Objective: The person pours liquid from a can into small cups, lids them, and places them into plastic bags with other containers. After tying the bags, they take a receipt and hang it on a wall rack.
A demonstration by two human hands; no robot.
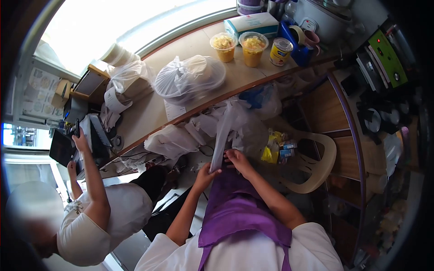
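Note:
My left hand (208, 176) is closed on the lower end of a white plastic bag (221, 140), which is drawn out into a long narrow strip. The strip rises toward other white plastic bags (199, 128) hanging under the counter's front edge. Just right of the strip is my right hand (239, 162), its fingers loosely bent and apart, with nothing visible in them. Both hands are in front of my purple apron (244, 203).
On the counter (149, 118) stand a bagged container (190, 79), two filled cups (252, 49), a yellow can (281, 51) and a tissue pack (253, 24). A plastic chair (323, 162) is at right. Another person (108, 217) works at left by a tablet-like screen (62, 148).

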